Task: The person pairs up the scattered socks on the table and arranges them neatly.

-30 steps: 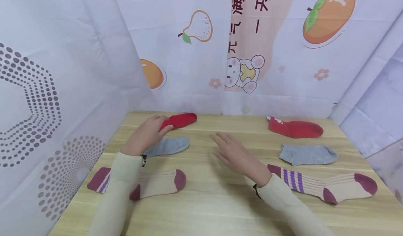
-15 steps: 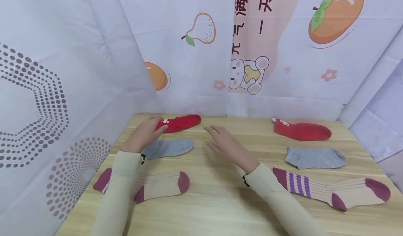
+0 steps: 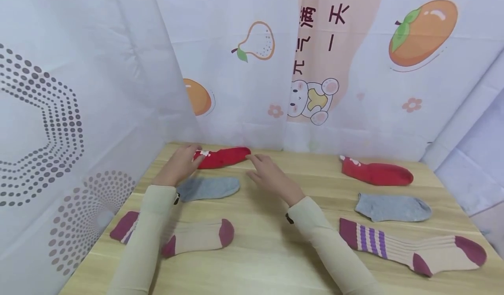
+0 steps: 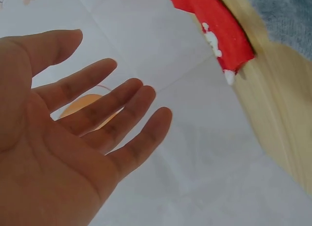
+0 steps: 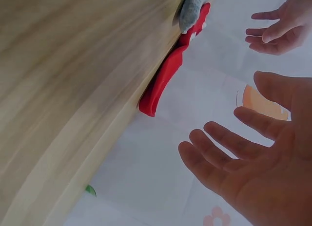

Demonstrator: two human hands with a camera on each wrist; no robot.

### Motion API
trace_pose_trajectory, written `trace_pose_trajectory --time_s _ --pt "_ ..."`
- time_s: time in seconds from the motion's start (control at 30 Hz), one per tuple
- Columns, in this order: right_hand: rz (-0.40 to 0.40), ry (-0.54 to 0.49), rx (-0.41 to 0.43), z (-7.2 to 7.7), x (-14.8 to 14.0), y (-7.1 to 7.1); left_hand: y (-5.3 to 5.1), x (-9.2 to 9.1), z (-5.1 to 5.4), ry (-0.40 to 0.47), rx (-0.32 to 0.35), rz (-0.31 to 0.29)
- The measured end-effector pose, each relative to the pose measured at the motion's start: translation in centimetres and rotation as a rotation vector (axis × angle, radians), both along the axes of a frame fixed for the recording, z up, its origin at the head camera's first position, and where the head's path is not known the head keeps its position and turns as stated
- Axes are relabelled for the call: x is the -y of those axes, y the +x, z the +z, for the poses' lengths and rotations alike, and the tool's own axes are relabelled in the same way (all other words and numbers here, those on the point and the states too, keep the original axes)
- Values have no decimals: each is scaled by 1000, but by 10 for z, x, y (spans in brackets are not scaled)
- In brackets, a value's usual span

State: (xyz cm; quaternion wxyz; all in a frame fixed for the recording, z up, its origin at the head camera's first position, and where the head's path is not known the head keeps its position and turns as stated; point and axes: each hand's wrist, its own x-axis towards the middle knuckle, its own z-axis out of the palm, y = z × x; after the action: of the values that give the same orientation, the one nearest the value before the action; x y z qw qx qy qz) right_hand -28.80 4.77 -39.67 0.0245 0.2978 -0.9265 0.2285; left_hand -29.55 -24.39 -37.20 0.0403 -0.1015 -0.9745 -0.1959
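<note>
A red sock [image 3: 223,158] with a white print at its cuff lies at the far left of the table. My left hand [image 3: 179,166] hovers above its cuff end, fingers relaxed and apart from it in the left wrist view. Near the toe end is my right hand [image 3: 273,179], its fingers spread and holding nothing. In the right wrist view, space shows between that hand [image 5: 263,162] and the red sock [image 5: 168,75]. A grey sock [image 3: 210,187] lies just in front of the red one. Closer still, a cream and maroon sock [image 3: 201,238] is partly covered by my left sleeve.
On the right side of the wooden table [image 3: 267,264] lie another red sock [image 3: 378,173], a grey sock [image 3: 393,206] and a cream sock with purple stripes [image 3: 413,247]. White printed curtains [image 3: 228,89] hang behind the table and on its left.
My right hand has moved left, toward the toe of the far-left red sock. The left hand has shifted slightly off that sock's cuff, showing more of its white print. The socks lie as before.
</note>
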Motion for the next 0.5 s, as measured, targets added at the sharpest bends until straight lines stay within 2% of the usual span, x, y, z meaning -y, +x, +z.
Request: trace_pose_trajectory --time_s 0.07,0.23,0.4,0.5 --pt "-18 -4 13 -2 4 -5 -3 2 -3 6 -8 -7" --pt "-24 -15 34 -4 13 -18 -10 4 -11 15 6 20" --pt "-9 5 99 -4 22 -27 -13 4 -21 14 100 63" --pt "-9 76 158 -5 27 -32 -14 3 -26 5 160 92"
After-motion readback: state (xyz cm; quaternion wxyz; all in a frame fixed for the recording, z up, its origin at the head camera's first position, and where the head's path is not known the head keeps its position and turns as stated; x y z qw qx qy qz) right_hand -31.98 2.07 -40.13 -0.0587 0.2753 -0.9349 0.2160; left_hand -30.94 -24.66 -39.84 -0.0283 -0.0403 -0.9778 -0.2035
